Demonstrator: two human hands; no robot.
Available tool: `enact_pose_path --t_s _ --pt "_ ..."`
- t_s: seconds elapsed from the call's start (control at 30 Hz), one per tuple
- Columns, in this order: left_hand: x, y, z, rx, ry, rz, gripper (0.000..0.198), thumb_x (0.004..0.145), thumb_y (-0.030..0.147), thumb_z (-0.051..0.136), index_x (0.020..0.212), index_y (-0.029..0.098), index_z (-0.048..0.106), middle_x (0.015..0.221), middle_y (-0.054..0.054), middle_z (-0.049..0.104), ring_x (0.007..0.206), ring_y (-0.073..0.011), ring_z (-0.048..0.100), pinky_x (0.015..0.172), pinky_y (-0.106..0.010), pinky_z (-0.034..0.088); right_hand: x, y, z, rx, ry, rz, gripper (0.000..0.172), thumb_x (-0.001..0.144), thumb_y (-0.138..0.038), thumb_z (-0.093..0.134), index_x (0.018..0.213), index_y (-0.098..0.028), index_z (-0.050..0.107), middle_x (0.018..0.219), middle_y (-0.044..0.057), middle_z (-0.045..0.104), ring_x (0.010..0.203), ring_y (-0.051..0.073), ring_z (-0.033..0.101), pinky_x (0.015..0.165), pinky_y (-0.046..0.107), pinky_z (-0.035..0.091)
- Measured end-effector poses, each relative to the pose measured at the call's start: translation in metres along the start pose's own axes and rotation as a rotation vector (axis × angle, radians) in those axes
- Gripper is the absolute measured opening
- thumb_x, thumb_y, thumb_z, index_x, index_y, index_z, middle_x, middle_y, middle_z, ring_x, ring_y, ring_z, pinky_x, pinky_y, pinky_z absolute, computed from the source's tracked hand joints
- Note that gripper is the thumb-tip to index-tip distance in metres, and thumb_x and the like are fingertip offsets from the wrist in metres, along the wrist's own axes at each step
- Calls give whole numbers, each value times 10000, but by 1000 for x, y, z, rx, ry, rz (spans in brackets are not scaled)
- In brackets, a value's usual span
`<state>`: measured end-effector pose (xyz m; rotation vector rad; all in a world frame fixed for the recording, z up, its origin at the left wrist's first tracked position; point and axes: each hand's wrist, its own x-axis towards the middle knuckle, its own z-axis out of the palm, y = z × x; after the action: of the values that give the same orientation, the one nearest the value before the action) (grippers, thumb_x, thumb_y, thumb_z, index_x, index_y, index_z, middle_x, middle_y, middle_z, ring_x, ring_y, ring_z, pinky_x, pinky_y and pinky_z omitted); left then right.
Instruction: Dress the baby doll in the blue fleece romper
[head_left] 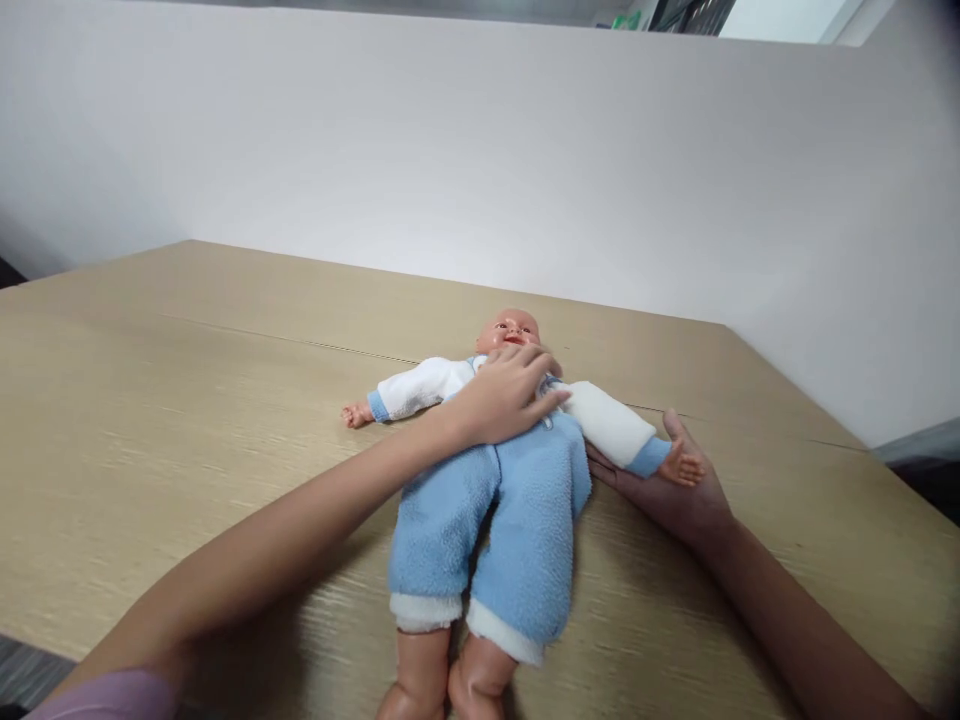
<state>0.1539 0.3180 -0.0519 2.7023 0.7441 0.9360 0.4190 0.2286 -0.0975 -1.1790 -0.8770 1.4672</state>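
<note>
A baby doll (pixel 525 520) in a fluffy blue and white outfit lies on its back on the table, head away from me and bare legs towards me. My left hand (pixel 514 395) rests flat across the doll's upper chest, fingers stretched out below its chin. Palm up, my right hand (pixel 690 505) lies at the doll's side under its outstretched sleeve, the doll's small hand resting over my palm. My right thumb points up and away; the tips of the other fingers are hidden beneath the doll's body and sleeve.
The wooden table (pixel 187 400) has thin seams running across its top. A white wall or partition (pixel 450 150) stands behind its far edge. Above that wall, a green item (pixel 626 20) and a dark rack-like shape (pixel 691 14) show in part.
</note>
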Motion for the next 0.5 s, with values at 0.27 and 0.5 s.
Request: enact_pose_path --t_s 0.27,0.5 --pt "-95 -43 -32 -11 173 -294 220 1125 393 456 1069 223 584 1081 -84 681 998 -263 597 957 -447 474 -1 4 -3 -68 34 111 427 837 -703 686 751 -286 717 809 134 822 967 375 837 841 499 724" --pt "-116 -53 -36 52 -13 -288 332 1146 445 350 1077 222 586 1085 -86 722 1104 -298 589 1066 -495 398 0 8 -6 -48 144 64 248 833 -511 785 788 -270 757 842 96 851 784 315 836 738 410 747"
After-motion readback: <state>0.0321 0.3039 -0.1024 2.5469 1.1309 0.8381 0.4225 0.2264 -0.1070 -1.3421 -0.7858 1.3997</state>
